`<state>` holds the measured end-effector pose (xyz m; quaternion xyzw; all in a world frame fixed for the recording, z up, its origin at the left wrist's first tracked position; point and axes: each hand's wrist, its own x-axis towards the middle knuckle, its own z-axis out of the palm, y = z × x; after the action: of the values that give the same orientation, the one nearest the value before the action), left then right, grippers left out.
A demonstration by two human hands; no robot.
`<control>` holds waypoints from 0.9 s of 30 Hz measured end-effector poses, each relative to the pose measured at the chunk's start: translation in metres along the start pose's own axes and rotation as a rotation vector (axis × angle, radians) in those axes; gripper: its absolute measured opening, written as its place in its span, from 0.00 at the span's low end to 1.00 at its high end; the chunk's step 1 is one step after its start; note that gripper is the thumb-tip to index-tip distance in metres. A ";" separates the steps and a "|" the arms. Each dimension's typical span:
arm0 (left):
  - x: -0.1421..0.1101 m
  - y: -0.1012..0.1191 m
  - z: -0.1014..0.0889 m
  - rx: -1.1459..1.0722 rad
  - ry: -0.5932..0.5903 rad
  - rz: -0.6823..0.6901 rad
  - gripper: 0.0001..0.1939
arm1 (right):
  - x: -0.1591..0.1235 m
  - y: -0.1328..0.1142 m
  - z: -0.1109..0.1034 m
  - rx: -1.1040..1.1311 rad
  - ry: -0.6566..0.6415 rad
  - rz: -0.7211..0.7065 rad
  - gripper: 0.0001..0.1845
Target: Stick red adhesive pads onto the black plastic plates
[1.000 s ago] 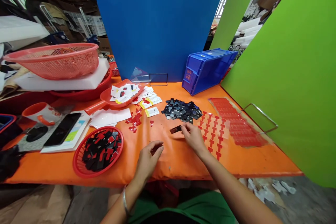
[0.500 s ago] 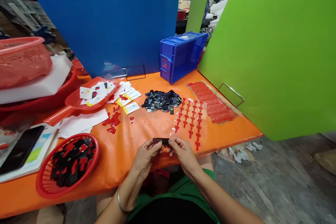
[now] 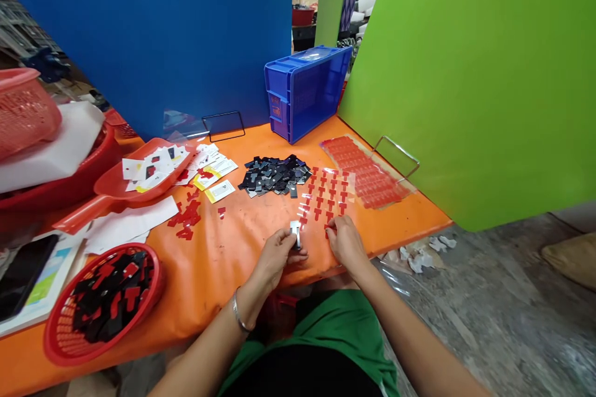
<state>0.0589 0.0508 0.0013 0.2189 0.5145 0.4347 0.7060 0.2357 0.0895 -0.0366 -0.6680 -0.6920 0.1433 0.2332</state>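
Note:
My left hand (image 3: 278,252) is closed on a small flat plate (image 3: 295,231), dark with a bright, shiny face, held upright above the table's front part. Fingers of my right hand (image 3: 347,242) are pinched at a red T-shaped sticker (image 3: 326,232) in the lowest part of a clear sheet (image 3: 351,185) that carries rows of such stickers. Whether the sticker is lifted off the sheet I cannot tell; my right hand hides the sheet's lower right part. Beyond my hands lies a pile of small black plates (image 3: 274,175).
Left of my hands are loose red pieces (image 3: 186,218), a red scoop (image 3: 135,192) with cards, and a red basket (image 3: 156,285) of black and red pieces. A blue crate (image 3: 279,99) stands at the back. A red sticker sheet (image 3: 365,172) lies right, beside a green panel (image 3: 488,87).
My right hand has let go of the plate and moved right to the sticker sheet. My left hand keeps the plate, now turned upright with its shiny face showing. The view has shifted slightly right.

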 end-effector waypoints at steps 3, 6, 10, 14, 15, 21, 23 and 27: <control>0.016 -0.001 0.011 0.030 0.026 -0.003 0.08 | 0.005 -0.001 -0.002 -0.039 -0.069 0.028 0.02; 0.031 -0.003 0.019 0.026 0.033 0.023 0.07 | 0.007 -0.001 -0.003 -0.043 -0.112 0.047 0.02; 0.046 -0.006 0.027 0.044 0.026 0.046 0.06 | -0.001 0.005 0.005 -0.043 -0.001 -0.028 0.06; 0.051 -0.008 0.031 0.061 0.047 0.040 0.05 | -0.009 0.009 0.012 0.022 0.079 -0.097 0.09; 0.052 -0.008 0.031 0.058 0.050 0.041 0.04 | -0.009 0.009 0.013 0.045 0.092 -0.094 0.09; 0.057 -0.012 0.028 0.053 0.047 0.040 0.06 | -0.004 0.010 0.003 0.182 0.060 0.020 0.05; 0.058 -0.013 0.028 0.053 0.060 0.033 0.05 | -0.004 0.011 -0.001 0.245 0.051 0.033 0.05; 0.060 -0.015 0.027 0.062 0.084 0.026 0.02 | -0.007 0.014 -0.001 0.406 0.081 0.009 0.07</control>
<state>0.0951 0.0967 -0.0316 0.2289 0.5539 0.4367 0.6709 0.2483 0.0831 -0.0435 -0.6156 -0.6362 0.2538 0.3898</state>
